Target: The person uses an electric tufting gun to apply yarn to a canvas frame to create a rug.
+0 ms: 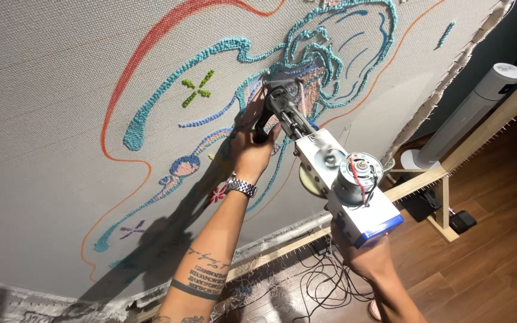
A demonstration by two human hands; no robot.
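Note:
A white and blue tufting gun [336, 179] points its needle end at a stretched grey cloth [49, 90] on a wooden frame. My left hand [251, 146], with a metal watch on the wrist, grips the gun's black front handle close to the cloth. My right hand [363, 257] holds the gun from below at its rear, under the motor. The cloth carries a tufted design in turquoise loops [324, 54], an orange outline [127, 78], blue lines, a green cross [197, 88] and small pink and purple marks.
The wooden frame rail [480, 131] runs along the cloth's lower edge, with frayed fabric hanging from it. A white tower fan [468, 113] stands behind it on a dark wood floor. Black cables [324, 287] lie tangled on the floor below the gun.

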